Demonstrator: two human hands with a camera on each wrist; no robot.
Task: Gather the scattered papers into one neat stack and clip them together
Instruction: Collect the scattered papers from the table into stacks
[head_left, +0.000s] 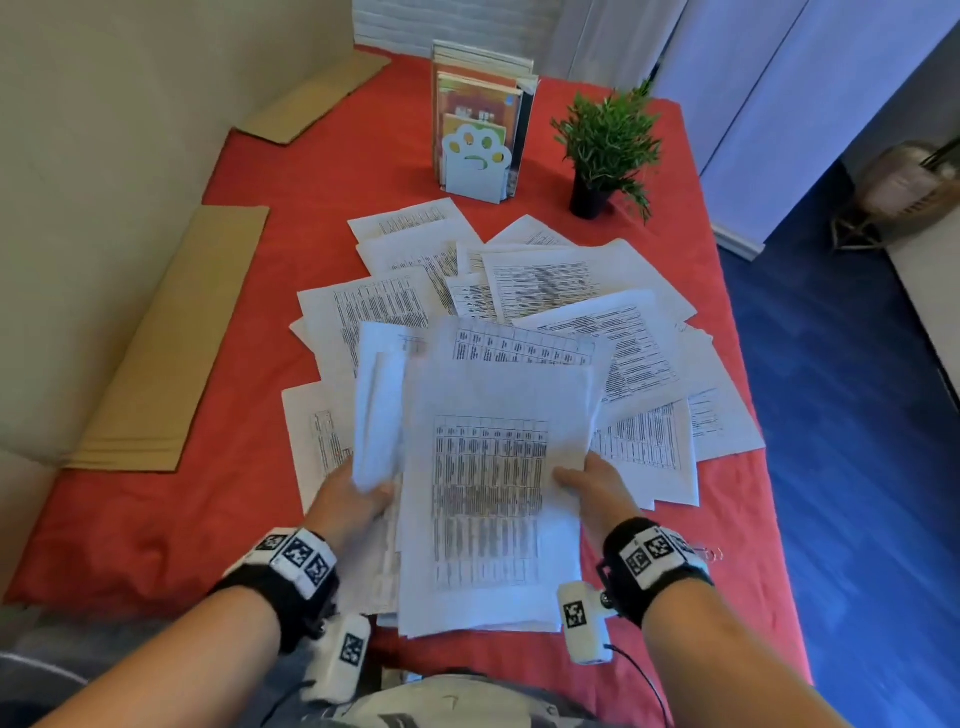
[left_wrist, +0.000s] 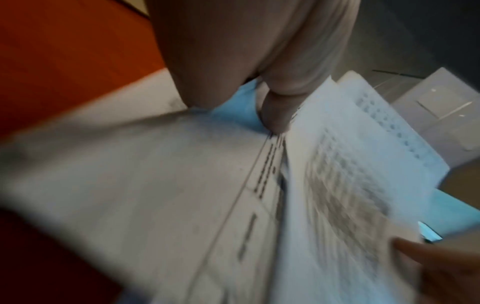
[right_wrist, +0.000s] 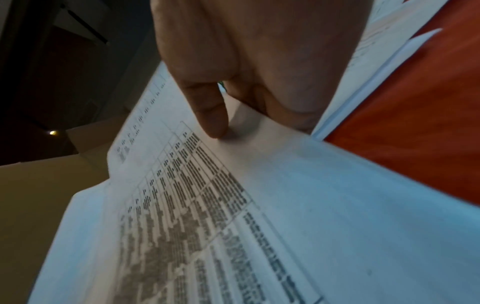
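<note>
Hands first: left hand (head_left: 353, 501) and right hand (head_left: 589, 486) both grip a loose stack of papers (head_left: 488, 499) above the counter's (head_left: 156, 525) near edge; scattered sheets (head_left: 545, 280) cover the middle, bookend (head_left: 475, 163) and plant (head_left: 608, 140) toward the far edge.

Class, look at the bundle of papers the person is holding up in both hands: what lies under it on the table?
Under the held bundle lie more scattered sheets on the red cloth. What lies directly beneath is covered.
</note>
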